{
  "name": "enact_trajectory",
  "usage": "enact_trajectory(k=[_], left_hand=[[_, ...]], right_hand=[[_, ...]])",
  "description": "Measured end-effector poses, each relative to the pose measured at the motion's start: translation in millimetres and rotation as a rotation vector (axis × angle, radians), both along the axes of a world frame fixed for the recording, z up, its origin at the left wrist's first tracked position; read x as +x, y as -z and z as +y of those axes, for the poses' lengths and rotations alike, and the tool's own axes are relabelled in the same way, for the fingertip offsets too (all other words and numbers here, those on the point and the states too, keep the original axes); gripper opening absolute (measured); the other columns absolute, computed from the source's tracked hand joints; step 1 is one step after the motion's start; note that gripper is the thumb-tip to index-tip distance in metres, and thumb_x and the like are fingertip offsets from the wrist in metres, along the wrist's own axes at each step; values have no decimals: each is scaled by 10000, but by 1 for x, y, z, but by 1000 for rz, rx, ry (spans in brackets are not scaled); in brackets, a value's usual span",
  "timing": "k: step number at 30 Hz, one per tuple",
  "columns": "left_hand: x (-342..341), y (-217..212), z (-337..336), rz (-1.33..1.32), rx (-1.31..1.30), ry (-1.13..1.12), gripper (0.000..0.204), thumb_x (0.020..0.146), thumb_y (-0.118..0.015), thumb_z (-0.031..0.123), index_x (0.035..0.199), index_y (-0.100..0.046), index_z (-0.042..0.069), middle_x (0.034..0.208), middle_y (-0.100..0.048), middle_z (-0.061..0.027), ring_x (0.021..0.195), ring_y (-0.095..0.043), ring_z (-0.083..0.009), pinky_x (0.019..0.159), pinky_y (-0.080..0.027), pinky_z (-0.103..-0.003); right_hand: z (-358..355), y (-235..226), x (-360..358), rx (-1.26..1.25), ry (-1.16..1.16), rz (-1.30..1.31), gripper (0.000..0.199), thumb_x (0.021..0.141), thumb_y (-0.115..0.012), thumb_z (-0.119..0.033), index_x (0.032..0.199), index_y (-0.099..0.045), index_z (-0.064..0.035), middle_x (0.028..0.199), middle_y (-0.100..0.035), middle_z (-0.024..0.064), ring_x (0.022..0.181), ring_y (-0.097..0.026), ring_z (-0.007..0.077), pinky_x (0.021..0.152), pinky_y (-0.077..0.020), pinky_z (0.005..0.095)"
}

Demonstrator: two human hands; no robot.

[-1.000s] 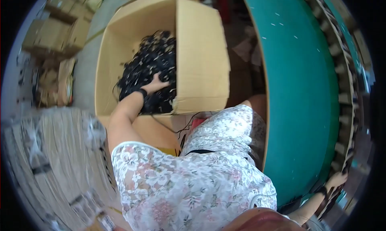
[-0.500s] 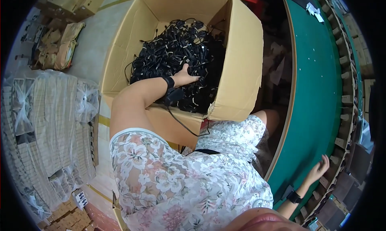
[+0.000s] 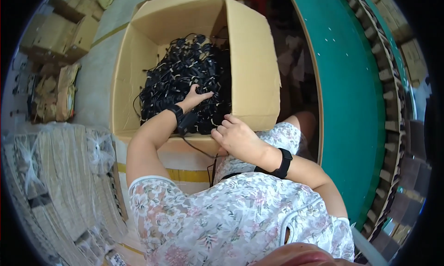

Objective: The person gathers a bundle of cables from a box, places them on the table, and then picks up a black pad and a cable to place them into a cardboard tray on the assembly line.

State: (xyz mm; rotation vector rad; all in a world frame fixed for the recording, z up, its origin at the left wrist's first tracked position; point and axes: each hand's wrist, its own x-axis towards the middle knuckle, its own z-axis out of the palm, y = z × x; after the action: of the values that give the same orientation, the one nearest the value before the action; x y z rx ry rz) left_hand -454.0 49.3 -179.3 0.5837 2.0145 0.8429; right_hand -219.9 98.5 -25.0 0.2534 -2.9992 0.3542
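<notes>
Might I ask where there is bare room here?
Grey floor lies bare between the large carton and the boxes at left; the green tabletop, beside the pale blocks, mostly too. Crowded: the carton, black cables around the left hand.

The box (image 3: 254, 62) at upper centre is matt, smooth-faced cardboard with rough-looking edges. Inside, the cables (image 3: 180, 67) look like black plastic, with a dull sheen. At right, the tabletop (image 3: 356, 104) has a smooth green surface with a faint shine. The shirt (image 3: 203, 219) at lower centre is thin, lacy cloth. Clear, glossy plastic wrap (image 3: 99, 148) crinkles at lower left.
</notes>
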Motion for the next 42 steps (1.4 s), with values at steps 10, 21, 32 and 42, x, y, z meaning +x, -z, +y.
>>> enact_trajectory(k=[10, 21, 32, 42], left_hand=[[7, 5, 32, -111, 137, -156, 738, 668, -754, 296, 1217, -338, 31, 1116, -507, -173, 916, -551, -223, 784, -462, -317], [76, -43, 47, -419, 93, -197, 737, 719, -719, 212, 1273, -260, 51, 1086, -494, -117, 1002, -499, -212, 822, -451, -324], [82, -41, 56, -436, 300, -240, 621, 758, -685, 190, 1239, -320, 45, 1082, -492, -90, 998, -468, -170, 852, -415, -300], [106, 15, 76, -336, 358, -321, 742, 739, -711, 264, 1285, -259, 42, 1104, -513, -166, 1003, -504, -232, 868, -413, -321]], right_hand=[[94, 14, 28, -171, 30, 230, 217, 633, -677, -157, 799, -563, -75, 736, -546, 61, 769, -538, 255, 770, -423, 345], [138, -25, 64, -89, 181, 47, 172, 585, -593, 15, 749, -590, -34, 741, -571, 86, 828, -576, 248, 997, -377, 370], [164, -31, -20, -311, 551, -509, 519, 832, -606, -388, 1069, -496, 61, 1024, -596, 227, 958, -570, 373, 860, -450, 369], [173, 108, -78, -410, 1000, -371, 1082, 708, -657, -555, 1345, -92, 113, 1033, -558, 322, 963, -576, 403, 836, -461, 396]])
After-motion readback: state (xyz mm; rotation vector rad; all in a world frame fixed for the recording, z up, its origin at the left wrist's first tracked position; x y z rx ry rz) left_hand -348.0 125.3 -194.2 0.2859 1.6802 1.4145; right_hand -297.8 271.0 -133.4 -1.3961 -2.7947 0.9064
